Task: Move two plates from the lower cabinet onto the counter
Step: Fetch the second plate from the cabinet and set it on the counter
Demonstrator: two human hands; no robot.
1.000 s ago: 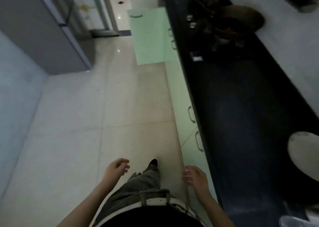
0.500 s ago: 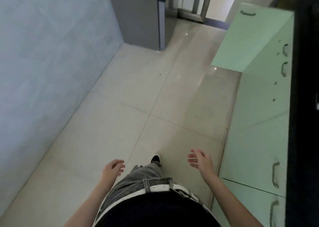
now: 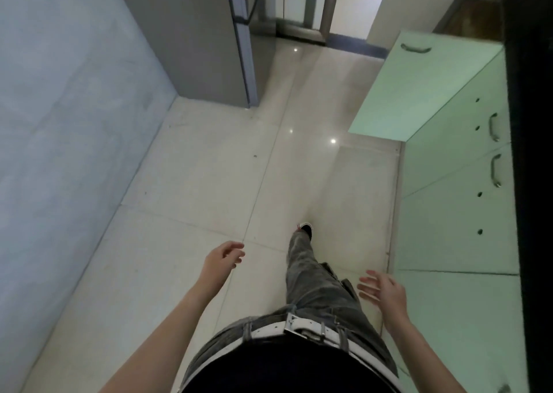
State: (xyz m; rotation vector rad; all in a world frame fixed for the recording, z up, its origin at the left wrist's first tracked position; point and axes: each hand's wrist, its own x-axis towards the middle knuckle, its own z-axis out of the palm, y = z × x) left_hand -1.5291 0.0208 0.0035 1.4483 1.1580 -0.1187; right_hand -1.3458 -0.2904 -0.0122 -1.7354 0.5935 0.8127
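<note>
Mint-green cabinet fronts (image 3: 454,213) now fill the right side of the frame, w/ the black counter edge (image 3: 526,183) just a thin strip at far right. A sec ago the view looked down along the countertop and a pale round thing, prob a plate, sat at the lower right; that's out of shot now bc the head turned toward the floor and the walkway. So my guess is one plate may already be up there and the person is heading back for the second, though I can't confirm that.

The open cabinet door (image 3: 419,87) sticks out at upper right, well ahead of the feet. Can't see inside it, so no plates visible atm.

Hands: left hand (image 3: 223,258) at lower center, loosely curled, fingers half bent, holding nothing and touching nothing. Right hand (image 3: 384,292) at lower right, fingers spread open, palm toward the body, also empty, near the cabinet fronts but not touching them. One foot is stepping fwd on the pale tile floor (image 3: 209,168).
</note>
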